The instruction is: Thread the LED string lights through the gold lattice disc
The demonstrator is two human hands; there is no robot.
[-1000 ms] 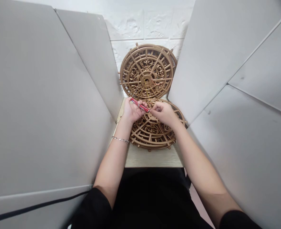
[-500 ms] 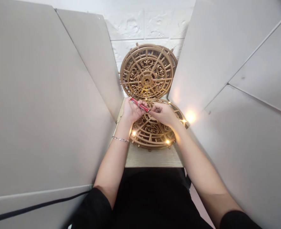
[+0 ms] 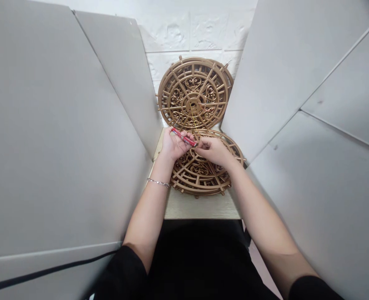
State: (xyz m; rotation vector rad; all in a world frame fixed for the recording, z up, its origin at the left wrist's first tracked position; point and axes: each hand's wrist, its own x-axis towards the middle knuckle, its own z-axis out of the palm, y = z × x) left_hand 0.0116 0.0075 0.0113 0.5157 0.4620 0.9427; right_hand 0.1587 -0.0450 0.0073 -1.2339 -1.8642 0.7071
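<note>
My left hand (image 3: 174, 145) is palm up, with two slim red batteries (image 3: 184, 138) lying end to end across its fingers. The thumb sits at their upper left end. At the lower right end, my right hand (image 3: 213, 151) has its fingertips pinched together, seemingly on a thin wire too fine to make out clearly. A thin yellow wire (image 3: 194, 118) runs down towards my fingers from the middle of an upright gold openwork disc (image 3: 193, 89). Under both hands lies another stack of gold openwork discs (image 3: 199, 183), none of its small lights glowing.
Pale panels (image 3: 62, 125) rise close on the left, and more panels (image 3: 322, 104) on the right. A white brick-patterned wall (image 3: 207, 31) stands behind. The discs rest on a light wooden surface (image 3: 199, 208). A black cable (image 3: 53, 268) crosses at lower left.
The small warm lights around the lower discs were glowing before and are dark now. Both hands stay nearly in place; the right fingertips have shifted slightly at the battery end.
</note>
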